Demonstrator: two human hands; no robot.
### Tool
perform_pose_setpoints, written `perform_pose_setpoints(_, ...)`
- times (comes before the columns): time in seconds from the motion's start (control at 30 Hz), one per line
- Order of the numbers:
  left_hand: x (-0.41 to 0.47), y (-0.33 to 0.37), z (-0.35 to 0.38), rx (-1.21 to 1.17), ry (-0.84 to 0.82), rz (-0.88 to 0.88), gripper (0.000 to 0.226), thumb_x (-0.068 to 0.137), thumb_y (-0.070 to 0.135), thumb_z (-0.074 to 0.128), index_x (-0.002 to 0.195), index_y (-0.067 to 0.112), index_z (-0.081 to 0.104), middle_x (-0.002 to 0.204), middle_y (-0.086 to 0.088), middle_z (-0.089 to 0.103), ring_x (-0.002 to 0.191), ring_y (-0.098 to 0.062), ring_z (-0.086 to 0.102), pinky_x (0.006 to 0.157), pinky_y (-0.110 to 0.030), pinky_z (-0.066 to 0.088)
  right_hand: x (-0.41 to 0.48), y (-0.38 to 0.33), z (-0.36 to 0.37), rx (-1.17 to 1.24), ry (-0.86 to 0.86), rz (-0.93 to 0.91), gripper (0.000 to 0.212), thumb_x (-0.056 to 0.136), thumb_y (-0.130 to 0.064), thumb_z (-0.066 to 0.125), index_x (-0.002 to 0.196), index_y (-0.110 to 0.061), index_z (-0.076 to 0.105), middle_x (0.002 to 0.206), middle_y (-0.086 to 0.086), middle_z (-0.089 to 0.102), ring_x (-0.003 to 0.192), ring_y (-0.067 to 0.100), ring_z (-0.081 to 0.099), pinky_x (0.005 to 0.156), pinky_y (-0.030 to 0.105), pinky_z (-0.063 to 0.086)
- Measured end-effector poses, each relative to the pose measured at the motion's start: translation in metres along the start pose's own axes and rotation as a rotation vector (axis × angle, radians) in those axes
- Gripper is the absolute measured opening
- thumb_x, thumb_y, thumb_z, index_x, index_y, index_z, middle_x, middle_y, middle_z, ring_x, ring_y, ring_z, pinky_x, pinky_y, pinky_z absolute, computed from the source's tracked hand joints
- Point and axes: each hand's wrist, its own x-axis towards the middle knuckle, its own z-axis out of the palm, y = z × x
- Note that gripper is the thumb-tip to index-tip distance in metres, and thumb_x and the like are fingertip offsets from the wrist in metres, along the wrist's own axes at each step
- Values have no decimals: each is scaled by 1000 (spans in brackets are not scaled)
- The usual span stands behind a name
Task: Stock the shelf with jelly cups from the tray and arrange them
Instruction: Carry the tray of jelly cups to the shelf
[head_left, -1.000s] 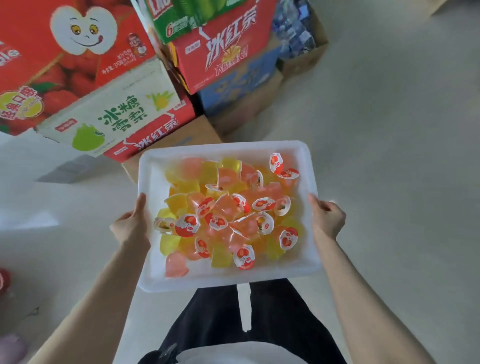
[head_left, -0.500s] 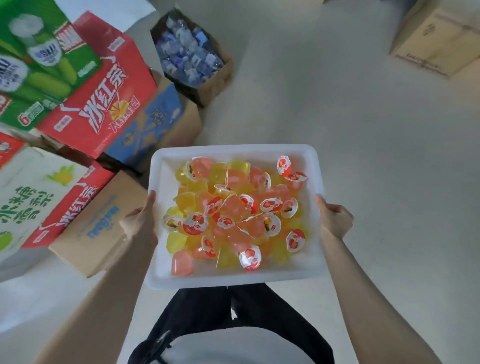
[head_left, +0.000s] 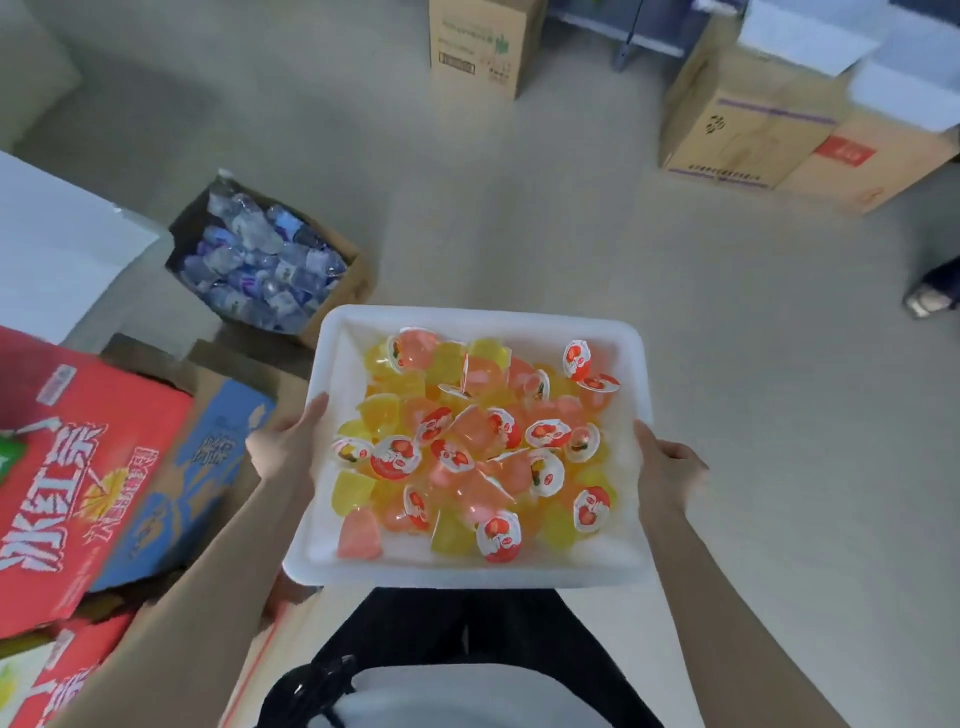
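we carry a white tray (head_left: 332, 364) in front of us, above a pale floor (head_left: 519, 208). our left hand (head_left: 283, 447) grips its left rim, thumb lying along the edge; our right hand (head_left: 670, 467) grips the right rim the same way, thumb on top, the other fingers hidden under the tray. the jelly cups (head_left: 472, 447) lie heaped loose in the tray, pink and yellow ones mixed, some showing round printed lids, too piled up for us to count.

around us: on the left, a red drink carton (head_left: 78, 467) stacked over a blue carton (head_left: 208, 467), with another red one (head_left: 62, 670) lower down. just beyond the tray's far left corner sits an open cardboard box of crumpled clear wrappers or bottles (head_left: 260, 265), which of the two we cannot tell. far ahead stands one brown cardboard box (head_left: 478, 47); at upper right we count two more brown boxes (head_left: 748, 114), side by side. a dark shoe (head_left: 935, 286) shows at the right edge. below the tray are our black trousers (head_left: 467, 629). no shelf is in view.
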Motion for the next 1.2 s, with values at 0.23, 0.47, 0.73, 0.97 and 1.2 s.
perform_pose_setpoints(0.23,40,126,107,55,-96,94,25,74,36,77,72,14,65,72,-3,63,64,-20,57,67,-29,50,78,-102,55,-26,56,-71,31,79,-33,73,80,-4,62,73,3,60,69,20,55,62,25,42)
perform_pose_setpoints(0.47,76,235,224,29,-106,152,13,78,24,75,87,15,69,74,1,65,64,-15,61,71,-28,51,185,-215,133,-15,72,-86,28,78,-30,74,77,-4,64,71,5,60,68,21,55,66,29,45)
perform_pose_setpoints(0.73,127,361,323,55,-142,240,22,83,11,66,66,24,60,69,-1,58,67,-21,53,66,-30,46,275,-361,221,-17,-31,-181,25,80,-23,73,76,-5,57,71,9,55,66,22,47,64,28,38)
perform_pose_setpoints(0.97,209,474,409,-90,-79,175,39,77,10,74,115,7,65,95,-6,66,76,-20,60,76,-30,49,343,-473,331,-50,-77,-246,44,81,-20,71,51,-11,39,50,2,30,50,17,25,52,28,26)
perform_pose_setpoints(1.2,280,607,495,-104,-106,124,43,74,10,76,115,7,64,96,-10,65,74,-21,59,74,-29,48,404,-581,423,-91,-32,-221,27,83,-22,69,67,-4,58,61,7,54,58,19,47,60,27,37)
